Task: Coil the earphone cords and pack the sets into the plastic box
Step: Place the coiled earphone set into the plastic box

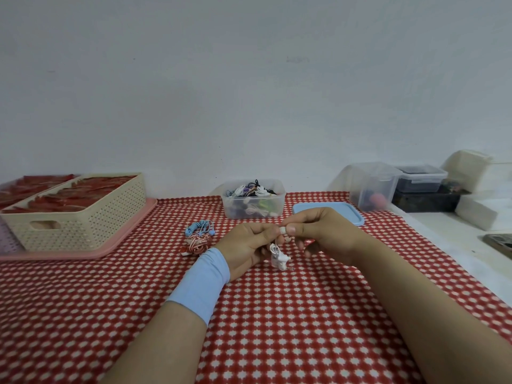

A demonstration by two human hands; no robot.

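Observation:
A white earphone set point(279, 256) hangs between my two hands above the red checked cloth. My left hand point(249, 248), with a light blue wristband, pinches the cord near its top. My right hand point(324, 234) pinches a white earbud right beside the left fingers. The rest of the cord dangles in a small bundle below them. The clear plastic box point(253, 202) stands open at the back centre with several coiled sets inside. A blue coiled set point(199, 228) and a red-and-white coiled set point(197, 243) lie on the cloth left of my hands.
The box's blue lid point(329, 212) lies flat behind my right hand. A cream basket point(80, 214) of red items sits on a pink tray at the left. Clear and dark containers point(399, 187) stand at the back right, beside the cloth's right edge.

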